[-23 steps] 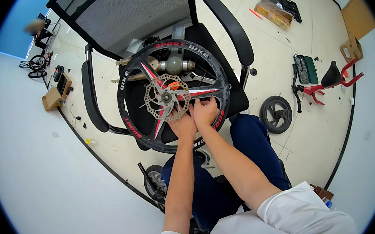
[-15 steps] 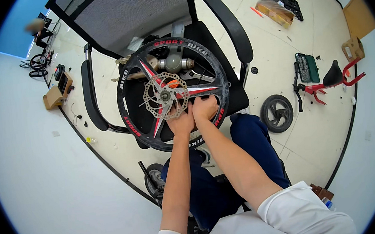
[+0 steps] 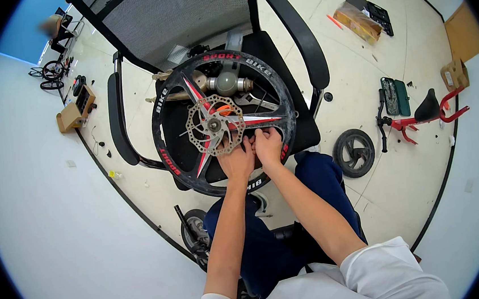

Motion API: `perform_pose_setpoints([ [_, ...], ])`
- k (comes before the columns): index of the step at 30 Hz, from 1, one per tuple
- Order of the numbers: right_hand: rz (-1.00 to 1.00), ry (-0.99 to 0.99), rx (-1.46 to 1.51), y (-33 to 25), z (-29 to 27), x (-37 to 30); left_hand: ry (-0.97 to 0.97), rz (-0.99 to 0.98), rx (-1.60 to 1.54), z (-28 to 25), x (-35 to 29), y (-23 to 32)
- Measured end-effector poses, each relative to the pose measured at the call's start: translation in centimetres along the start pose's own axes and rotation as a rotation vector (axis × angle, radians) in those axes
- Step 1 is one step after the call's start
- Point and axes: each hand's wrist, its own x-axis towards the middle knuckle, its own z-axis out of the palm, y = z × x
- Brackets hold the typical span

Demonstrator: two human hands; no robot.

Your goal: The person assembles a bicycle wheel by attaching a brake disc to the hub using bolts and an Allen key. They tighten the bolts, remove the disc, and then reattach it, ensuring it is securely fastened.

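Nearest us, our left hand (image 3: 236, 161) reaches behind the brake disc (image 3: 199, 131), its fingers partly hidden; our right hand (image 3: 267, 146) is just beside it, fingers bent. We cannot tell whether either grips anything. The spoked wheel (image 3: 257, 119) around them lies over the black chair (image 3: 183, 26). Farther right, a small wheel (image 3: 354, 153) lies on the floor near a red frame (image 3: 405, 123); beyond, a box (image 3: 358, 23).

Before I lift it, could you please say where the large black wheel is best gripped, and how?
I'd take the large black wheel by its outer rim, from left and right: it lies over the chair seat, and wide gaps between its spokes leave grasping room. The brake disc, facing up at its middle, looks thin, so probably avoid it.
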Motion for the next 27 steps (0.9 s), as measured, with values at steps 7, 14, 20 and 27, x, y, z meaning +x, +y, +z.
perform_pose_setpoints([
  [7,0.127,-0.142,0.095,-3.0,-0.6,-0.9,-0.146,-0.119,-0.176,-0.9,1.3,-0.1],
  [14,0.185,-0.253,0.142,-2.7,-1.6,-0.7,0.026,-0.008,-0.242,-1.5,-0.5,0.6],
  [20,0.212,-0.398,0.125,-3.7,-2.4,-1.7,-0.061,-0.067,-0.4,-2.0,-0.9,0.8],
  [27,0.192,-0.447,0.145,-3.9,-2.4,-1.2,-0.086,0.013,-0.383,-1.4,-1.3,-0.3],
])
